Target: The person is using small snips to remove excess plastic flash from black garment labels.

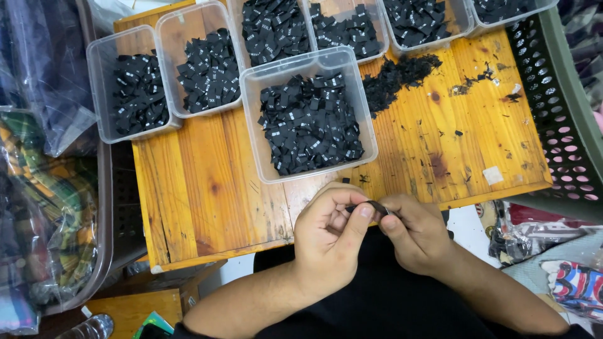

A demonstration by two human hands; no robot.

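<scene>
From the head camera, low in the centre of the frame, the left hand (326,242) and right hand (418,235) meet, both pinched shut on one small black fabric label (377,205) held between thumbs and fingertips, just below the front edge of the wooden worktop (207,188). Above it, the nearest clear plastic tub (309,63) is heaped with the same folded woven labels, and more tubs line the upper edge, all well filled, so much sorting looks done. A loose pile of black scraps (402,72) lies at upper right, beside a perforated dark crate (559,125).
</scene>
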